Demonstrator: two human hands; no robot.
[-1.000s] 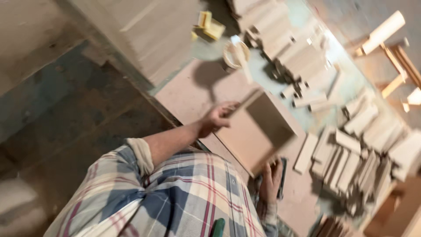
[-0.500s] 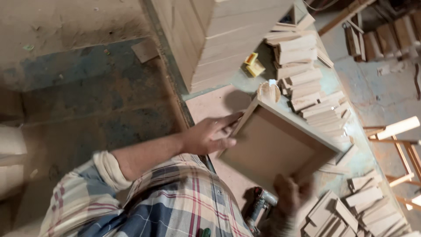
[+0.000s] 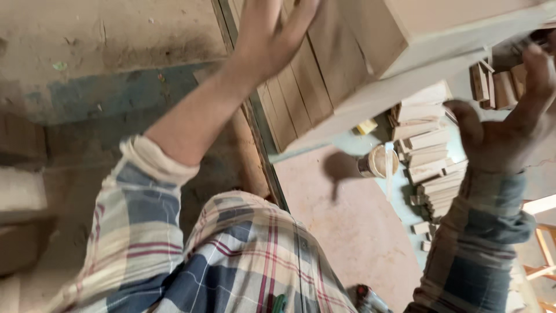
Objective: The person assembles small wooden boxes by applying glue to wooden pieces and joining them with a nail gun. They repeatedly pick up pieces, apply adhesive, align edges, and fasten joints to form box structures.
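A shallow wooden box (image 3: 440,40) of smooth, pale, flat boards is raised high near the top of the view, blurred, with the left hand (image 3: 272,32) spread flat, fingers splayed, against its left side and the right hand (image 3: 501,124) cupped under its right edge, fingers curled up around it. Below it lies a dusty pinkish board (image 3: 347,232) on a pale green worktable (image 3: 405,197), with a small round glue pot (image 3: 379,162) and stacks of short squared wooden blocks (image 3: 428,150). To the left is a rough, stained concrete floor (image 3: 87,87).
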